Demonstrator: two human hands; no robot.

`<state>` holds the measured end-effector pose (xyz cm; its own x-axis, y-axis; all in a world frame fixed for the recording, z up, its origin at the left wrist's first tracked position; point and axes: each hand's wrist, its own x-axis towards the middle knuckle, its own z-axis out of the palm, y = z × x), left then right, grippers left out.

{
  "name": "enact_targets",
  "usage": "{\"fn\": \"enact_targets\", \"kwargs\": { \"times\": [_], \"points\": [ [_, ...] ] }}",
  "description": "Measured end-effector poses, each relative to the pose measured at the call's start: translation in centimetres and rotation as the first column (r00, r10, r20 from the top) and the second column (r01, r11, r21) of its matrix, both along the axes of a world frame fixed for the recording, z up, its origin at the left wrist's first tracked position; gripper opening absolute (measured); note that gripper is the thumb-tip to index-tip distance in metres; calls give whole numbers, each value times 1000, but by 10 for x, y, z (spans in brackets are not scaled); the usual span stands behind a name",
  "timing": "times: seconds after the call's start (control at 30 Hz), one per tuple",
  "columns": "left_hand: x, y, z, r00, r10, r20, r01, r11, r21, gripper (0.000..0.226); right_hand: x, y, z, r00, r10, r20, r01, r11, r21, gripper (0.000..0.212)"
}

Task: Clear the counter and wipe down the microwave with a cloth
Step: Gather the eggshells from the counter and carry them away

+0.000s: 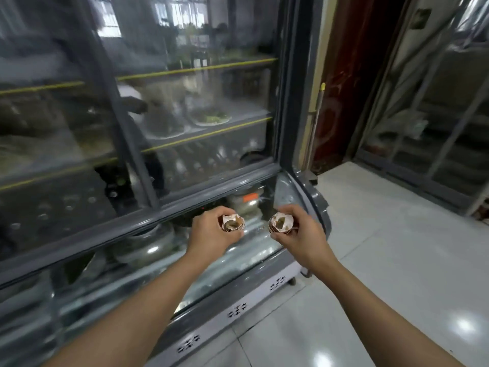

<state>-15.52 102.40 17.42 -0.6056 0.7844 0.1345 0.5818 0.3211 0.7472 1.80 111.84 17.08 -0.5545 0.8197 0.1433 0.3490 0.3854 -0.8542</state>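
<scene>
Brown paper cups, small and crumpled, one with greenish scraps inside (233, 223) and a second much like it (281, 222), are carried by a person standing at a grey-framed glass display cooler (148, 160), over a pale glossy tiled floor (383, 260). The left hand (211, 234) grips the first cup, fingers and thumb curled round its side; the right hand (299, 229) holds the second the same way. The two cups sit near each other at about chest height in front of the cooler's lower glass, apart and not touching, mouths tipped toward the camera. Thin paper like this looks very light and soft and would crush under a hard squeeze, so a gentle hold round the wall, below the rim, seems the sensible place to take them; kept level, the damp-looking contents should stay in. Neither a counter, a microwave nor a cloth is in view here. Motion blur softens the shelves behind the glass, where bowls and jars can only just be made out
</scene>
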Motion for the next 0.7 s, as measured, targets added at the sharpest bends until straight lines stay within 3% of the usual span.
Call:
{"fn": "enact_targets", "kwargs": {
  "times": [0.33,0.47,0.7],
  "points": [
    [118,201,-6,993,-116,20,116,993,32,37,133,184,1,993,-109,49,106,993,50,42],
    [168,278,-9,984,-151,93,148,988,41,33,184,258,5,988,-139,64,135,989,57,43],
    [214,390,-21,979,-183,88,184,983,-10,38,230,360,-9,979,-186,85,185,983,17,44]
  ]
}}
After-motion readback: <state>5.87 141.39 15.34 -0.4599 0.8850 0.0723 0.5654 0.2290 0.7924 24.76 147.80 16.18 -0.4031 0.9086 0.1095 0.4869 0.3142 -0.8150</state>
